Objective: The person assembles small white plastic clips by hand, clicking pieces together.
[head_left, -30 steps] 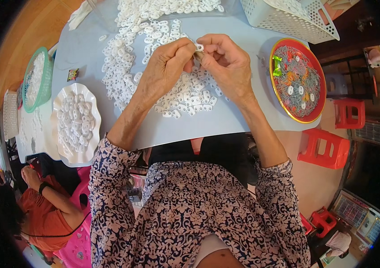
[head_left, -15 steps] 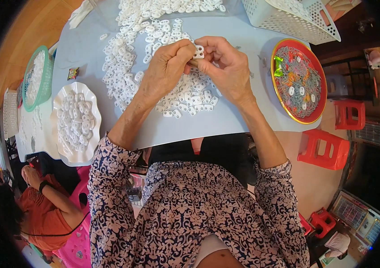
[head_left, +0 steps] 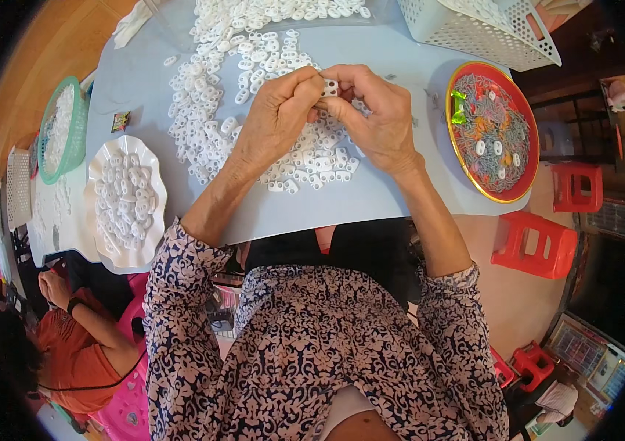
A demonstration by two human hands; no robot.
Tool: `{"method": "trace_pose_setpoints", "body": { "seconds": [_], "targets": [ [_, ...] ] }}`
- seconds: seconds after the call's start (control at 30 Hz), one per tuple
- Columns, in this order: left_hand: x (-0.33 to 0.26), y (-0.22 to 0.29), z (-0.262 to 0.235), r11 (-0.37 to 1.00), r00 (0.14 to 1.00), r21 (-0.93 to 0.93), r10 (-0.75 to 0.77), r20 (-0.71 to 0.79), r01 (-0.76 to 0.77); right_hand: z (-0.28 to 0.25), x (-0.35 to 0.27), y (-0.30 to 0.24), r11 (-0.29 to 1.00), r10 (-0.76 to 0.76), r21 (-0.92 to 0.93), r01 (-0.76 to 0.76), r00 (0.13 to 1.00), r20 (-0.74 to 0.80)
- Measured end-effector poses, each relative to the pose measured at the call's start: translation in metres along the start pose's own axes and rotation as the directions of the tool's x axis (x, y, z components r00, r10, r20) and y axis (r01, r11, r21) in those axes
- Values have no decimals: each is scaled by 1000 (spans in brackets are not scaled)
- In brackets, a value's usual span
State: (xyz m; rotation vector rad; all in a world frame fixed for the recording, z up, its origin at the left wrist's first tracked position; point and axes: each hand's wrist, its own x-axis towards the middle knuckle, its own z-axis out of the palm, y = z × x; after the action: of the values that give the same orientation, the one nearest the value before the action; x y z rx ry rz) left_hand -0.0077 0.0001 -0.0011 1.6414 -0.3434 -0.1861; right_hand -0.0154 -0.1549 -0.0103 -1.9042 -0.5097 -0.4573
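Observation:
Over the middle of the table, my left hand (head_left: 277,117) and my right hand (head_left: 377,116) come together, fingertips pinching a small white plastic piece with dark round holes (head_left: 331,89). My left fingers are curled closed at its left side. My right thumb and index finger close on it from the right. Part of the piece is hidden behind the fingers. Under and around both hands spreads a loose heap of similar white two-holed pieces (head_left: 196,95). Some lie in short joined-looking rows near the front of the heap (head_left: 320,177).
At the right edge stands a red bowl with a gold rim (head_left: 516,182), holding small grey metal parts and a few white pieces. A white scalloped dish (head_left: 136,259) of white pieces sits left, near a green basket (head_left: 77,140). A perforated basket (head_left: 467,45) stands far right. Someone in orange (head_left: 81,353) sits left.
My hands have shifted very slightly, with the white piece tilting a little between the fingertips. Both hands keep their pinch. The heap and the containers look unchanged.

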Motion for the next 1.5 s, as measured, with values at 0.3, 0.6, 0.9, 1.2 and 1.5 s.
{"method": "trace_pose_setpoints", "body": {
  "seconds": [0.3, 0.6, 0.9, 1.2, 1.5],
  "targets": [
    [-1, -1, 3, 999, 999, 7, 35, -15, -35, -2, 0, 1, 996, -77, -56, 75, 997, -27],
    [1, 3, 6, 997, 1000, -67, -29, -5, 29, -7, 1, -1, 999, -32, 1, 32, 999, 2],
    [1, -5, -1, 994, 997, 71, 78, 23, -80, -8, 2, 3, 893, 264, 348, -286, 958, 110],
    [1, -4, 1, 997, 998, 41, 66, -19, -65, -9, 3, 2, 870, 336, 354, -343, 938, 84],
    [4, -8, 2, 997, 998, -40, 68, -3, -68, -10, 6, -1, 908, 256, 344, -241, 967, 2]
  ]
}}
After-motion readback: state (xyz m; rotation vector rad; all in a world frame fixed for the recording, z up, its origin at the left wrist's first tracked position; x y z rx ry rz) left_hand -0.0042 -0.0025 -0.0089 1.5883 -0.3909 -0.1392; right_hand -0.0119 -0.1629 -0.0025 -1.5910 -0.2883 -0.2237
